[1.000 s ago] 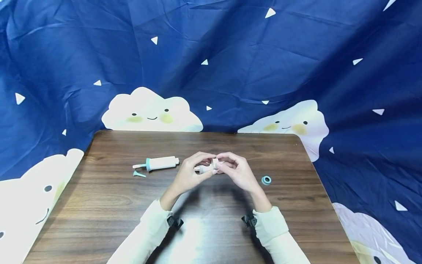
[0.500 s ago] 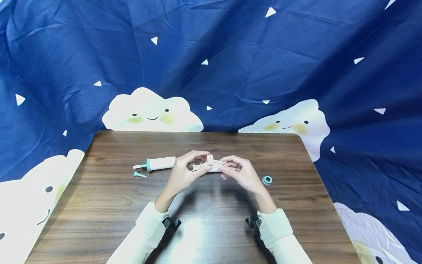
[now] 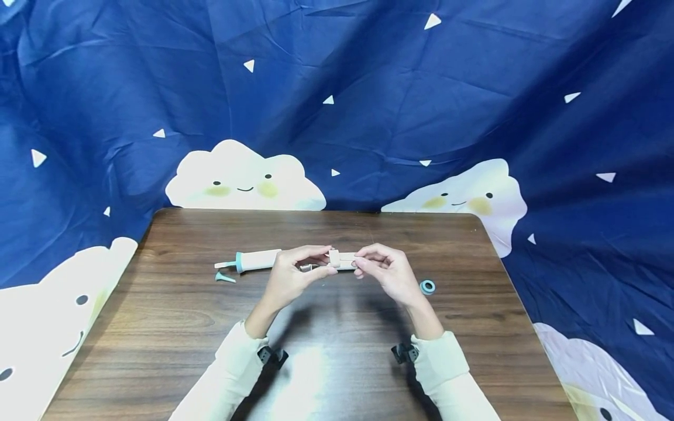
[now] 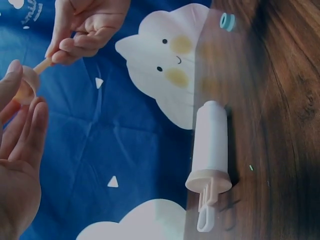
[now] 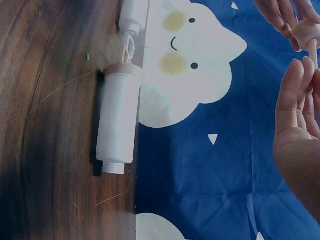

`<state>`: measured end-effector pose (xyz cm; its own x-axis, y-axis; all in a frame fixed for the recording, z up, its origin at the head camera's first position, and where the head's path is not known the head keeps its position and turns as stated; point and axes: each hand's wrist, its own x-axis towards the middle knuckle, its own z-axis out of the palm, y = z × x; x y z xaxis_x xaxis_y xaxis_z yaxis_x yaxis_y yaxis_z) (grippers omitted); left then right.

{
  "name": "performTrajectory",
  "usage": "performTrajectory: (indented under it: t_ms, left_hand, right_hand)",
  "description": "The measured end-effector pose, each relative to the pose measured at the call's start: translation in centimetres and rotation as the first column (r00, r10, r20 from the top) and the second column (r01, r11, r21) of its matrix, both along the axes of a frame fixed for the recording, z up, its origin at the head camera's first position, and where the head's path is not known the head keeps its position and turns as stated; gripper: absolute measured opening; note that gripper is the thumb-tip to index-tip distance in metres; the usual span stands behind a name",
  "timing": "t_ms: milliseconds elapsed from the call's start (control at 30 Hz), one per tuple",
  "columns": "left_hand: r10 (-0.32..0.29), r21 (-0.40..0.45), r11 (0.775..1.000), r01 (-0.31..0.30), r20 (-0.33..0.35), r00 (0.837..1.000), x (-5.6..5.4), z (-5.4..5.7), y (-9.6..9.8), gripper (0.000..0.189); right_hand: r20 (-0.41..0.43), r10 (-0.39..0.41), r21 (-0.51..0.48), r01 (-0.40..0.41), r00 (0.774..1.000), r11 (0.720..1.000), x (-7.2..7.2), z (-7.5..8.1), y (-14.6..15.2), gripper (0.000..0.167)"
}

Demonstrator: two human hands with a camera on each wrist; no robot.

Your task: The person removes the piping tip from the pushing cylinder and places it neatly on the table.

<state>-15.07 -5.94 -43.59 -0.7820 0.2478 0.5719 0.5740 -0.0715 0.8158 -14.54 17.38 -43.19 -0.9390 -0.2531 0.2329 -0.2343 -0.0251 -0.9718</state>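
Note:
Between fingertips and thumb, my left hand (image 3: 288, 278) holds a beige round cap (image 3: 334, 258) above the table. My right hand (image 3: 388, 273) pinches the thin beige stem (image 4: 43, 65) that sticks out of that cap toward it. In the right wrist view the cap (image 5: 306, 34) and stem (image 5: 313, 51) line up between both hands. Beneath the hands a white hand pump (image 5: 118, 117) with a beige collar lies on its side, its threaded end bare. The head view shows its white barrel (image 3: 347, 266) partly hidden by the fingers.
A second white pump (image 3: 259, 260) with a teal collar lies left of the hands. Just in front of it is a small teal tapered nozzle (image 3: 225, 278). A teal ring (image 3: 427, 286) lies on the wooden table (image 3: 474, 351) to the right, near the right wrist.
My hands have drawn slightly apart, the right shifting rightward and the left leftward with the cap. The stem and more of the pump barrel now show between them.

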Motion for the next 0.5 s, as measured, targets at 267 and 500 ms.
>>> performTrajectory:
  t_ms: [267, 500]
  left_hand:
    - [-0.056, 0.023, 0.998, 0.056, 0.026, 0.998, -0.06, -0.56, 0.15, 0.039]
    - [-0.013, -0.01, 1.0, 0.013, 0.012, 1.0, 0.11, -0.44, 0.18, 0.04]
  right_hand:
    - [0.005, 0.007, 0.001, -0.007, 1.0, 1.0, 0.35, 0.28, -0.37, 0.015]
    - [-0.004, 0.023, -0.016, -0.023, 1.0, 1.0, 0.52, 0.57, -0.67, 0.014]
